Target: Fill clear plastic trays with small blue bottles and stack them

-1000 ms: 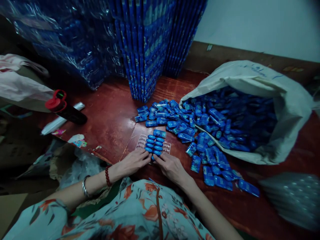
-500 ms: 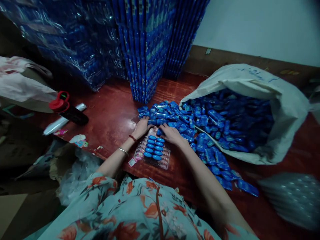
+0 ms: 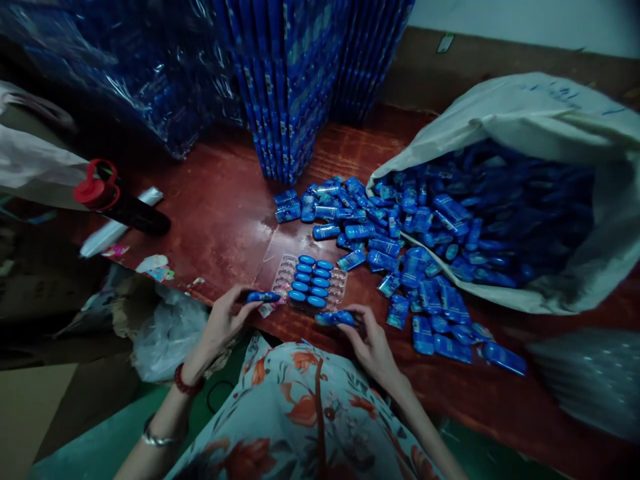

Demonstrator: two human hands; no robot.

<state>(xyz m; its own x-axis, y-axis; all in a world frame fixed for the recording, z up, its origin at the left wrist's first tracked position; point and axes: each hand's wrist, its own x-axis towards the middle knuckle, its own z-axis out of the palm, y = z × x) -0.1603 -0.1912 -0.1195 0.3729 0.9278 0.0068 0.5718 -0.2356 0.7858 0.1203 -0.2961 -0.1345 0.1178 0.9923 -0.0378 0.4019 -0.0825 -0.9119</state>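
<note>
A clear plastic tray (image 3: 286,272) with moulded hollows lies on the table, its middle rows filled with glossy blue oval pieces (image 3: 303,277). My left hand (image 3: 227,313) pinches one small blue packet (image 3: 263,297) between thumb and fingers, just off the tray's left front corner. Another blue packet (image 3: 335,319) is gripped by my right hand (image 3: 370,340) near the tray's front edge. Behind and right of the tray spreads a heap of similar blue packets (image 3: 360,231), some spilling from a white sack (image 3: 530,107).
Tall stacks of blue packaging (image 3: 285,87) stand at the back. On the left are a dark bottle with a red lid (image 3: 95,193), a white roll (image 3: 107,233) and paper scraps (image 3: 156,267). A clear bumpy plastic stack (image 3: 590,373) sits at the right.
Both hands have drawn back from the heap toward my body and moved apart, each now with a blue packet. The tray with its blue pieces is now uncovered by the hands.
</note>
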